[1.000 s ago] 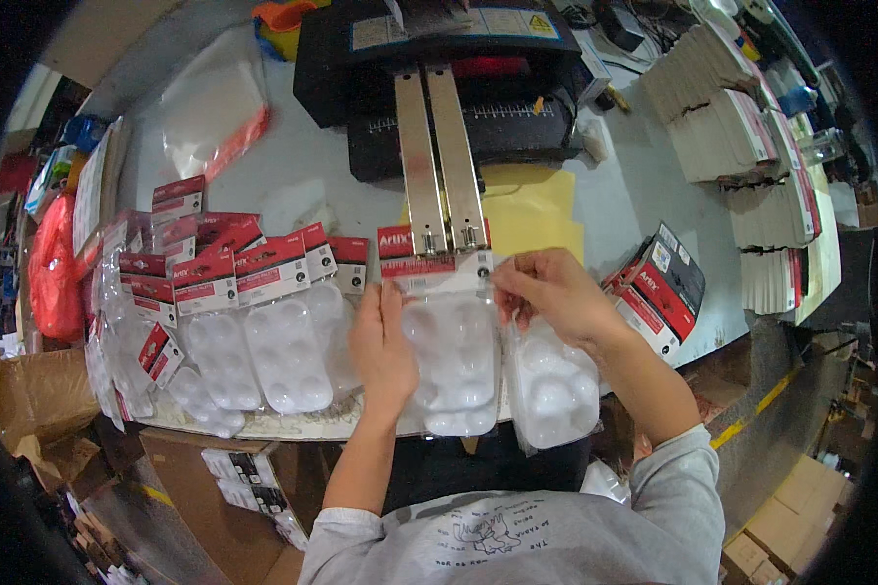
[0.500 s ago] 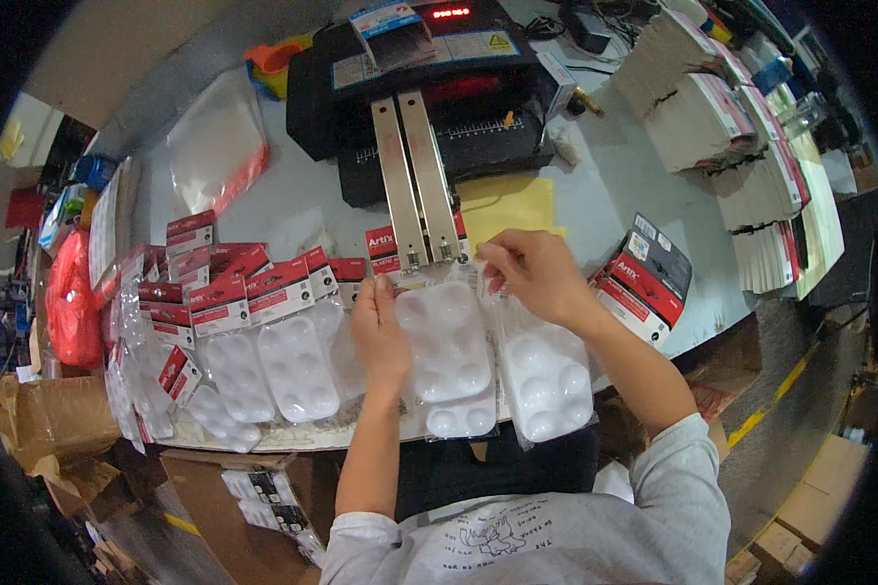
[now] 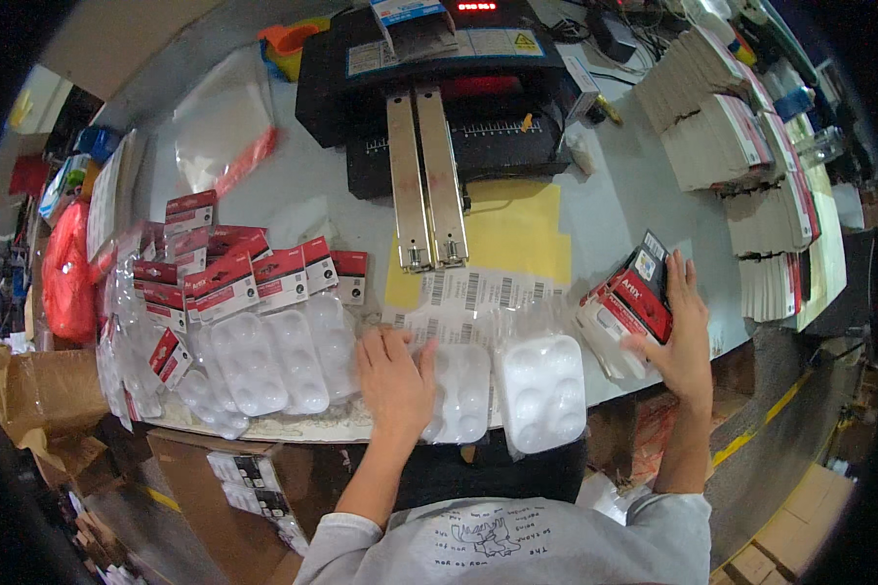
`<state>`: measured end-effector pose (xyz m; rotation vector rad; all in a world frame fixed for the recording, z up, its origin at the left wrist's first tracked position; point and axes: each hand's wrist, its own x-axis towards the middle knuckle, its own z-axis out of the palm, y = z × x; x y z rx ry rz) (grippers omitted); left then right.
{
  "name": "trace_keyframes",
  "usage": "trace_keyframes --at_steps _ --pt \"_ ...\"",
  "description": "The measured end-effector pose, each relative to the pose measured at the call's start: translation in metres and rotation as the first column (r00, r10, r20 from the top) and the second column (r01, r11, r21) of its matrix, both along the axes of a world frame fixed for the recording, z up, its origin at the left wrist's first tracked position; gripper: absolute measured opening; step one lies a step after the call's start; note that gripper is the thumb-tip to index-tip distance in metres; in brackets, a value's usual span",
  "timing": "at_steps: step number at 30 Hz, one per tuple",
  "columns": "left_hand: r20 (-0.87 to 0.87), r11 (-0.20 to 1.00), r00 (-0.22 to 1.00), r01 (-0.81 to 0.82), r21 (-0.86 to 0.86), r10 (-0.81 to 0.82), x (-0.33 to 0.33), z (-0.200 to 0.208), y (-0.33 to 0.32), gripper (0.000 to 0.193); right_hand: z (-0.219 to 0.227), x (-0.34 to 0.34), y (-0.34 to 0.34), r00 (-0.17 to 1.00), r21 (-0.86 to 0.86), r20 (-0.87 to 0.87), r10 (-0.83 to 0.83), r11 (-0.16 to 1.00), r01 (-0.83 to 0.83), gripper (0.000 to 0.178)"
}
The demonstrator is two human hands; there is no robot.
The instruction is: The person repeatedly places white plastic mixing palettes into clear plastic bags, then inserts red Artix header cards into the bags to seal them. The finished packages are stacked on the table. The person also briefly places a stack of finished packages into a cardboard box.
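Fingers of the left hand [image 3: 397,383] lie close together with the thumb set a little apart, over the left edge of a white plastic tray [image 3: 461,392]; whether they pinch anything cannot be told. Around the hands the table is crowded: at twelve o'clock a black machine [image 3: 507,146] sends two metal bars [image 3: 447,195] toward the person, standing in the way above a yellow sheet [image 3: 537,219]. White labels [image 3: 502,290] lie nearer, just beyond the trays. At nine to ten o'clock from the left hand, wrapped trays [image 3: 251,363] with red-and-white cards overlap in a heap; clear bags [image 3: 219,132] lie at eleven, and tall stacks of cards [image 3: 702,122] stand at one to two. At ten o'clock from the right hand [image 3: 688,346] sits a small card stack [image 3: 622,317], its near right corner between thumb and fingers, which are spread apart; how firmly they grip is unclear. That first tray extends from the left thumb toward three o'clock, and a second tray [image 3: 544,395] lies just beside it, at eight o'clock from the right hand and apart from its fingers.
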<state>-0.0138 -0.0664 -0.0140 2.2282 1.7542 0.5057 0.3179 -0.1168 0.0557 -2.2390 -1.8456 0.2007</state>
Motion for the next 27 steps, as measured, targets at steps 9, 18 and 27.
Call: trace_keyframes --at_steps 9,18,27 --pt "0.823 0.835 0.281 0.114 -0.539 0.493 -0.006 0.029 0.006 0.009 0.009 -0.023 -0.002 0.982 0.097 -0.165 -0.086 0.99 0.103 0.094" --pt "0.828 0.808 0.444 0.312 -0.501 0.342 0.009 0.077 -0.014 0.017 0.064 -0.098 0.033 0.738 0.034 -0.659 0.144 0.986 -0.162 0.041" --pt "0.797 0.859 0.493 0.172 -0.483 0.349 0.001 0.072 -0.01 0.011 0.053 -0.135 0.065 0.595 -0.101 -0.798 0.094 0.952 -0.287 0.025"
